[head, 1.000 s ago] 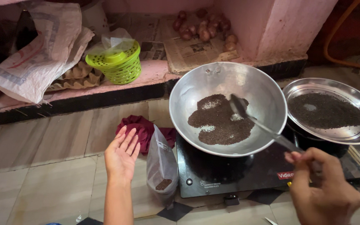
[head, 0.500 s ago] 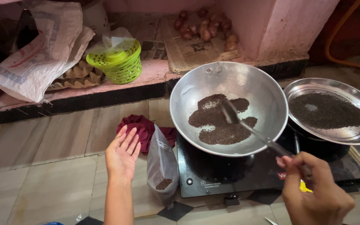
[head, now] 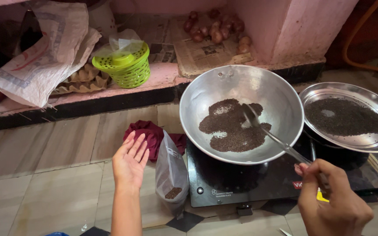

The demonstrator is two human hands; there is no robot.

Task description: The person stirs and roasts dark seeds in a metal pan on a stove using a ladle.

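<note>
Seeds [head: 235, 129], dark, spread in pan [head: 206, 96] on cooktop [head: 224, 185]: my right hand [head: 335, 205] grips spoon [head: 270, 133] handle far from heat; left hand [head: 130, 161] open, empty, beside plastic bag [head: 170, 172].

Head camera, single view: worn by the person, looking steeply down and forward at close range over the floor-level cooktop [head: 241, 183], toward the pink ledge [head: 110, 91] beyond.
</note>
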